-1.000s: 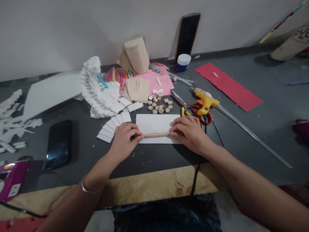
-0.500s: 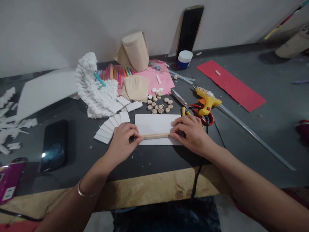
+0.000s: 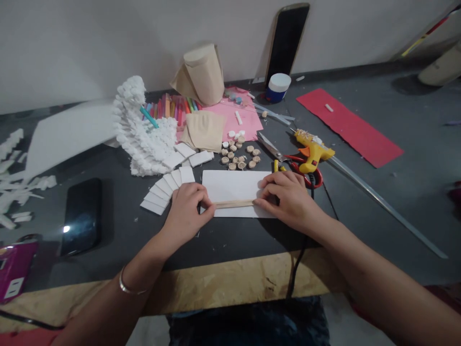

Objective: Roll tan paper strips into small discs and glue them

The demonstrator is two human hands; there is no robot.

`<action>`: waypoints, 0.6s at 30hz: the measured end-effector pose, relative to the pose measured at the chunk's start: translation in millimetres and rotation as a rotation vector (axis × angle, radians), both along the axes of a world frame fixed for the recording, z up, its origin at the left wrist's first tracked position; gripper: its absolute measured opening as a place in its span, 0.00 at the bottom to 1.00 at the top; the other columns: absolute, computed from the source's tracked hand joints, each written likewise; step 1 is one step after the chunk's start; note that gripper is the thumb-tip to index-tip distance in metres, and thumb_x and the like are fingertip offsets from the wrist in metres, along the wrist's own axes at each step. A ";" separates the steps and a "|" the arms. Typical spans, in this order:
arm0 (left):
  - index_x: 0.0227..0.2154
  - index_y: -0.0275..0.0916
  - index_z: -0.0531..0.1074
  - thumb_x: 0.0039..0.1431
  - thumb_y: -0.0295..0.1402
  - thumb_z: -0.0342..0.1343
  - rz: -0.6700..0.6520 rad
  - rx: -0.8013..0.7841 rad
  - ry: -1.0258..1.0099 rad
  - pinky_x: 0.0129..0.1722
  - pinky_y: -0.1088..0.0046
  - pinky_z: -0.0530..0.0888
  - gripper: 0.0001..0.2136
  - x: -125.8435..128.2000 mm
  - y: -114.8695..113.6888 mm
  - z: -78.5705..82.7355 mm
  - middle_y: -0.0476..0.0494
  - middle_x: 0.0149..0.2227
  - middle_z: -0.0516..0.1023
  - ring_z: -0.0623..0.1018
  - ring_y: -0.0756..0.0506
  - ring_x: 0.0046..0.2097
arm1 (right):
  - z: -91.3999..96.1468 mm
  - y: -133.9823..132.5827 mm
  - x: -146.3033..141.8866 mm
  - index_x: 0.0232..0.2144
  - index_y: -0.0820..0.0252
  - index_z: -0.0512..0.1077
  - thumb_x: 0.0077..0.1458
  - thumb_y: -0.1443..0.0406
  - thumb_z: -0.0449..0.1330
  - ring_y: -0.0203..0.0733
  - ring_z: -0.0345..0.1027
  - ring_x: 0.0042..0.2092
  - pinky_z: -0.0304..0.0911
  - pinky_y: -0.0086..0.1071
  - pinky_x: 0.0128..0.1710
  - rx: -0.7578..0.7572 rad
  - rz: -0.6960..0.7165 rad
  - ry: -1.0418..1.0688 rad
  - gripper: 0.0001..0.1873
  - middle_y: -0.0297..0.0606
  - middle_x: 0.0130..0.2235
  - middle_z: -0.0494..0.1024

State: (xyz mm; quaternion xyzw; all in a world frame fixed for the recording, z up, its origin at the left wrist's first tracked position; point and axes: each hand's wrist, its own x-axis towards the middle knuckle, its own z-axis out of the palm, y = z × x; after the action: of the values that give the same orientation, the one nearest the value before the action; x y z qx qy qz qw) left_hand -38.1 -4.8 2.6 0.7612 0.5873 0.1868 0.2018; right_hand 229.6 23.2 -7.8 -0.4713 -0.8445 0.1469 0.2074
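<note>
I press the wooden stick [image 3: 234, 203] flat on the white card [image 3: 232, 185] near the tabletop's [image 3: 230, 238] front edge. My left hand [image 3: 187, 209] and right hand [image 3: 288, 197] pinch its ends. Any shift needs both ends kept level.

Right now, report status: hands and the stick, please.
Left hand, right hand: each on one end of stick. Stick flat on white card. Scissors, glue gun just beyond right hand.

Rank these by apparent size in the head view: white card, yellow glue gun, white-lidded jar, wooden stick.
1. white card, by far largest.
2. yellow glue gun and white-lidded jar: near alike; the jar sits farther back, so unranked.
3. wooden stick, thinnest, ends under left hand and right hand.
</note>
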 end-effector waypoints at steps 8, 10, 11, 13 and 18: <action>0.28 0.41 0.70 0.55 0.31 0.56 0.021 -0.016 0.004 0.47 0.64 0.64 0.02 2.1 2.4 0.9 0.47 0.36 0.73 0.71 0.44 0.44 | -1.8 0.9 -0.4 0.31 0.55 0.72 0.54 0.59 0.63 0.50 0.63 0.46 0.53 0.44 0.45 -0.013 -0.046 -0.052 0.07 0.40 0.43 0.75; 0.34 0.42 0.72 0.55 0.31 0.57 0.017 -0.009 -0.013 0.47 0.64 0.64 0.03 1.7 2.2 0.8 0.47 0.38 0.73 0.71 0.43 0.45 | -0.6 1.1 -0.1 0.33 0.54 0.72 0.55 0.60 0.62 0.50 0.63 0.47 0.52 0.43 0.45 -0.031 -0.039 -0.038 0.06 0.39 0.43 0.75; 0.35 0.43 0.73 0.56 0.31 0.56 0.010 -0.004 -0.020 0.47 0.64 0.64 0.04 1.3 1.9 0.6 0.47 0.39 0.73 0.71 0.43 0.45 | 0.1 1.3 0.1 0.33 0.54 0.73 0.55 0.61 0.62 0.50 0.63 0.47 0.52 0.43 0.46 -0.040 -0.034 -0.031 0.05 0.39 0.43 0.75; 0.37 0.44 0.74 0.57 0.32 0.56 -0.008 0.015 -0.026 0.47 0.63 0.64 0.06 0.8 0.7 0.0 0.46 0.40 0.72 0.71 0.43 0.46 | 1.2 1.8 0.5 0.32 0.55 0.73 0.55 0.62 0.62 0.50 0.63 0.47 0.52 0.43 0.46 -0.057 -0.019 -0.021 0.04 0.39 0.43 0.75; 0.39 0.50 0.78 0.61 0.29 0.52 -0.072 0.074 0.018 0.47 0.63 0.63 0.11 2.6 -2.6 0.3 0.47 0.41 0.68 0.70 0.45 0.43 | -0.4 3.0 3.1 0.32 0.54 0.75 0.56 0.62 0.61 0.50 0.63 0.47 0.53 0.43 0.46 -0.041 0.009 -0.012 0.03 0.40 0.44 0.75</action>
State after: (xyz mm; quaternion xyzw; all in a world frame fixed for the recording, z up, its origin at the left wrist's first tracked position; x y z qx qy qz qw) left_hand -35.5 -7.4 2.9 0.7906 0.5539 0.1940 0.1748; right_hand 232.7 26.2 -8.2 -0.4724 -0.8447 0.1623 0.1921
